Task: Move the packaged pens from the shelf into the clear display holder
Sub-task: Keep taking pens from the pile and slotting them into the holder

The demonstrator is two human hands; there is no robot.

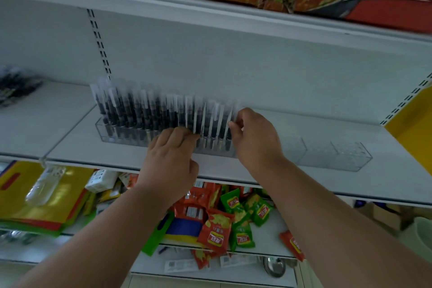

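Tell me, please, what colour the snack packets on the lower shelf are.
Red and green snack packets, seen in the head view.

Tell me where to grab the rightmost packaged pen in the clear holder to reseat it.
Pinch the rightmost packaged pen at its upper half, coming from the right, probably. It stands upright with its lower end sunk in the clear display holder, neighbours crowd its left, and the compartments to its right look empty. The right hand already pinches about there.
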